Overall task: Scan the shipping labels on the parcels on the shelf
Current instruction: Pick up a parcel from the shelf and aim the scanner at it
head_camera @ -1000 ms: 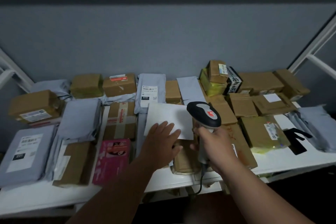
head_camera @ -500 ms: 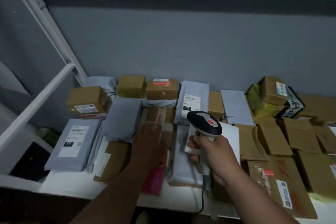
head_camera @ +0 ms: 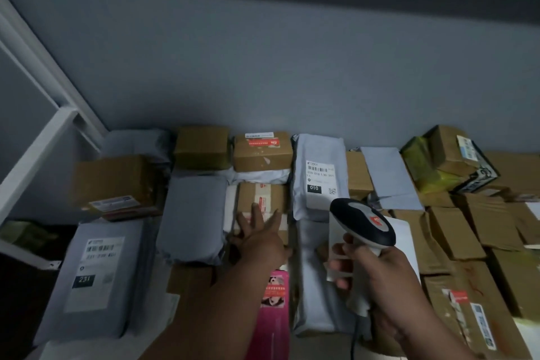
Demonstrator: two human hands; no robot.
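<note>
Right hand (head_camera: 377,275) grips barcode scanner (head_camera: 362,222) by handle, head above grey mailer (head_camera: 320,175) w/ label. Left hand (head_camera: 257,231), fingers spread flat, rests on taped carton (head_camera: 263,199), mid-shelf among parcels.

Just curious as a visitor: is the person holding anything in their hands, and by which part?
The right hand grips a barcode scanner by its handle. The left hand holds nothing; its straight fingers lie on a taped cardboard box.
</note>
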